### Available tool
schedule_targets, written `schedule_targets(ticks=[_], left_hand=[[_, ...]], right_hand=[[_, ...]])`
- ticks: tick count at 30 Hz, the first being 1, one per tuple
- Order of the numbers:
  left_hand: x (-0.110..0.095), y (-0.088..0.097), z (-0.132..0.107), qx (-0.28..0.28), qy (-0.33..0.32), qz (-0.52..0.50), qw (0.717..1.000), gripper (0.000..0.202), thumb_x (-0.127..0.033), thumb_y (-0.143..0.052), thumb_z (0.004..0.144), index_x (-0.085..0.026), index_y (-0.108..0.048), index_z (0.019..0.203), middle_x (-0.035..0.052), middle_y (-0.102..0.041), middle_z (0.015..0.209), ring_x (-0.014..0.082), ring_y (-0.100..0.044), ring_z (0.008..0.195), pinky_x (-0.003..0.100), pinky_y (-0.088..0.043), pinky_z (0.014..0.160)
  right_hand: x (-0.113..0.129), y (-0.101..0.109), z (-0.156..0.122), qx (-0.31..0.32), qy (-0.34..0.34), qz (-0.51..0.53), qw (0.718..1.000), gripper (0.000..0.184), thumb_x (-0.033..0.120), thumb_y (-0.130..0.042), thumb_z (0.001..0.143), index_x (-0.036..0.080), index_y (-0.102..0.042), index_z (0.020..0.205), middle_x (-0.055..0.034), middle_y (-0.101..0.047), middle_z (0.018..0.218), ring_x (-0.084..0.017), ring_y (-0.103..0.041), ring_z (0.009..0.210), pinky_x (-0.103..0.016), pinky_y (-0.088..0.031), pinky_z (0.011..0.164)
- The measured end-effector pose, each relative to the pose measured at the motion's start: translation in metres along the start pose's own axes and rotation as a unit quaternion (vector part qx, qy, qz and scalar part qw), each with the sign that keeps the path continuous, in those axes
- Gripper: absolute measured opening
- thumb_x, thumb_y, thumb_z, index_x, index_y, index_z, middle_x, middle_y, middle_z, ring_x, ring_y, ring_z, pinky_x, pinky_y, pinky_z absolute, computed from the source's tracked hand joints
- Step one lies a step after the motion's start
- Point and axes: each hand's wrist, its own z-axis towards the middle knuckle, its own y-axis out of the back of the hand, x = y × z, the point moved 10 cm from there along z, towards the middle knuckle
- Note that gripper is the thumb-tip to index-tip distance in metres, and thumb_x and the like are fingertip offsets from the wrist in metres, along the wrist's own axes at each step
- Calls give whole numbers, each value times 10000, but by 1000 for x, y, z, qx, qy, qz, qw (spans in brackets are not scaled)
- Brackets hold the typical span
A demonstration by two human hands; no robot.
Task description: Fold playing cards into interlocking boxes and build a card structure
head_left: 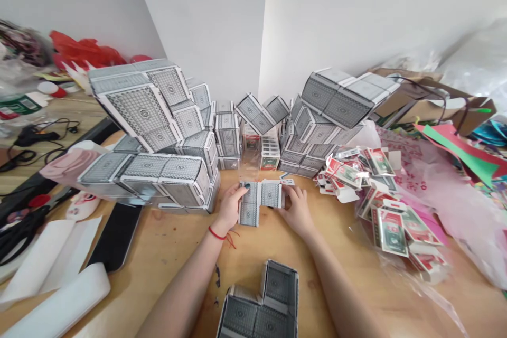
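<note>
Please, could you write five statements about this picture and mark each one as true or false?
1. The left hand has its thumb on a patterned card piece. True.
2. A red string is tied around the right wrist. False: the red string is around the left wrist.
3. A black phone lies to the left of the left forearm. True.
4. The red-and-white card boxes lie on the left side. False: the card boxes lie on the right.
5. An L-shaped card block is between the forearms. True.

Left hand [231, 207] pinches grey-patterned paper-card piece [249, 214]; right hand [298, 210] at its 3 o'clock edge. Stepped grey card block [268, 312], 6 o'clock.
</note>
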Motion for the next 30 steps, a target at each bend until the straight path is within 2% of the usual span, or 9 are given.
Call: schedule_targets(ticks=[3, 7, 9, 12, 14, 17, 20, 26, 30], left_hand=[[6, 0, 1, 15, 45, -1, 999, 207, -299, -574, 676, -156, -562, 825, -10, -628, 724, 120, -577, 575, 227, -435, 506], [9, 11, 3, -1, 62, 0, 998, 220, -307, -584, 674, -173, -535, 840, -18, -631, 709, 128, -586, 538, 264, -463, 523], [8, 15, 5, -6, 50, 22, 998, 248, -301, -608, 656, -163, -537, 849, -7, -638, 724, 132, -595, 568, 271, -473, 557], [2, 17, 7, -6, 19, 82, 996, 318, -273, -654, 618, -143, -551, 889, 27, -651, 824, 144, -606, 697, 267, -473, 650], [0, 17, 7, -4, 8, 118, 993, 354, -263, -669, 606, -139, -555, 918, 49, -645, 909, 155, -599, 779, 268, -463, 701], [0, 17, 7, 3, 9, 137, 991, 364, -261, -665, 615, -136, -556, 938, 65, -631, 969, 165, -591, 825, 277, -454, 735], [0, 19, 8, 3, 11, 132, 991, 366, -256, -668, 610, -134, -558, 937, 65, -633, 962, 168, -591, 830, 287, -451, 748], [-6, 23, 7, -6, -5, 122, 993, 386, -262, -685, 584, -125, -570, 925, 56, -653, 860, 176, -596, 814, 304, -451, 759], [-7, 23, 6, -9, -8, 119, 993, 368, -256, -677, 599, -139, -571, 931, 42, -654, 870, 167, -595, 826, 286, -450, 762]], right_hand=[[-2, 5, -2, -6, 1, 39, 999, 540, 304, -639, 622, 184, -486, 1126, -105, -503, 993, -269, -456, 924, -422, -388, 787], [-22, 7, -3, -2, -67, 147, 987, 443, 298, -594, 668, 174, -504, 1083, -81, -500, 887, -166, -494, 650, -328, -448, 600], [-34, 4, -4, 2, -108, 227, 968, 378, 317, -596, 671, 174, -525, 1013, -63, -517, 837, -139, -483, 581, -296, -443, 543], [-47, 1, -5, -10, -155, 360, 920, 392, 336, -639, 635, 181, -511, 971, -44, -553, 812, -149, -530, 639, -284, -455, 576], [-54, 1, -7, -22, -186, 406, 894, 372, 341, -662, 615, 177, -524, 919, -29, -571, 771, -148, -542, 642, -276, -451, 581], [-59, 4, -10, -40, -220, 422, 879, 279, 342, -681, 602, 164, -554, 776, -3, -569, 653, -128, -527, 567, -255, -431, 550], [-58, 6, -11, -39, -225, 429, 874, 236, 337, -686, 604, 159, -567, 705, 8, -561, 599, -120, -518, 539, -246, -419, 541], [-66, 7, -14, -66, -234, 482, 842, 227, 364, -661, 629, 165, -562, 678, 32, -531, 540, -91, -464, 473, -209, -361, 466], [-74, 7, -17, -81, -250, 498, 827, 251, 371, -671, 614, 156, -571, 699, 24, -539, 551, -90, -455, 455, -209, -338, 435]])
